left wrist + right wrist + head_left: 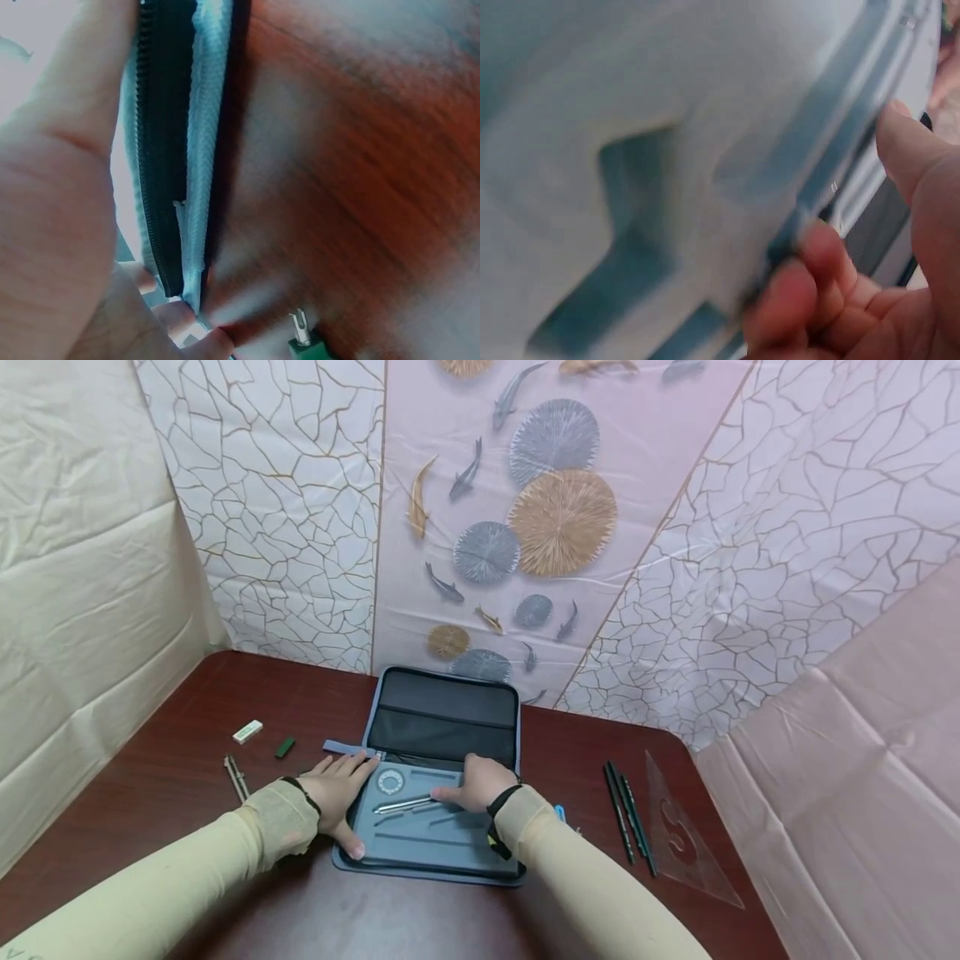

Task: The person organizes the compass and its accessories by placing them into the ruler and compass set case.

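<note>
A zippered case point(441, 877) lies unfolded on the table, its dark-lined lid point(450, 697) at the back and a grey-blue moulded tray point(435, 852) in front. My left hand point(337, 789) rests with fingers spread along the case's left edge; in the left wrist view its fingertips lie at the zipper edge point(199, 187). My right hand point(480, 783) is over the tray's right half, thumb and curled fingers at the end of a slim silver drawing compass point(401, 806) lying over its slot. A round white disc point(390, 782) sits in the tray's upper left.
To the left lie a white eraser point(247, 732), a small green block point(285, 747) and another silver compass point(237, 778). On the right are several dark green pencils point(630, 810) and a clear set square point(686, 839). A small blue item point(560, 812) shows beside my right forearm.
</note>
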A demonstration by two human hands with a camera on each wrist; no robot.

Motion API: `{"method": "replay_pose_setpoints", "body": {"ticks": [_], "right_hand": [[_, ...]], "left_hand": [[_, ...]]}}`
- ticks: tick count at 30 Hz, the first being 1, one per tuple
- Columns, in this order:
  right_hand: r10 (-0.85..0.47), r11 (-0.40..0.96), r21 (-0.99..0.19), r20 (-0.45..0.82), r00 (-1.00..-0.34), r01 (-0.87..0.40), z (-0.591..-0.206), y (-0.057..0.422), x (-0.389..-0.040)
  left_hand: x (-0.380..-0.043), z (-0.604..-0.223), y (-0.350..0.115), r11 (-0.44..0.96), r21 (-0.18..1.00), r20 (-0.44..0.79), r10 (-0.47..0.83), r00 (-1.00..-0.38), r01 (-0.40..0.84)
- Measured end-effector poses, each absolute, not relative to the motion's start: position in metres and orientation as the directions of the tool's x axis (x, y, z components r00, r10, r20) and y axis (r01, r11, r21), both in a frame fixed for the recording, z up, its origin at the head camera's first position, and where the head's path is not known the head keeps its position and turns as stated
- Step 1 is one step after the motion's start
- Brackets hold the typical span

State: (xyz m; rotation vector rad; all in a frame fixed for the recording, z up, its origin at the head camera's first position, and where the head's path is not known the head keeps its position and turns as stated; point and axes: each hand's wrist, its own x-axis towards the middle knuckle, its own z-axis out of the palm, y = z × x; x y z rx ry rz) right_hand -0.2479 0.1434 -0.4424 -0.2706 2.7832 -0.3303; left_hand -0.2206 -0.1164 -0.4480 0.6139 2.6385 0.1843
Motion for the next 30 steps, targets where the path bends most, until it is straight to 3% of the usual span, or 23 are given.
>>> {"method": "replay_pose_setpoints", "body": {"ticks": [5,16,30], "right_hand": [[-0.257,0.929,-0.334,-0.263,-0.93,-0.162,-0.434,0.173,-0.252],[-0.075,0.968,-0.251,-0.275,-0.959,-0.003,-0.426,0.263,-0.257],[-0.171,0.964,-0.251,-0.345,-0.923,-0.085,-0.437,0.315,-0.229]], "left_hand": [[-0.222,-0.453,-0.118,0.89,0.234,-0.369,0.455,-0.81,0.393],[-0.223,-0.453,-0.118,0.894,0.229,-0.382,0.447,-0.809,0.386],[-0.222,-0.449,-0.116,0.896,0.213,-0.378,0.442,-0.813,0.389]]}}
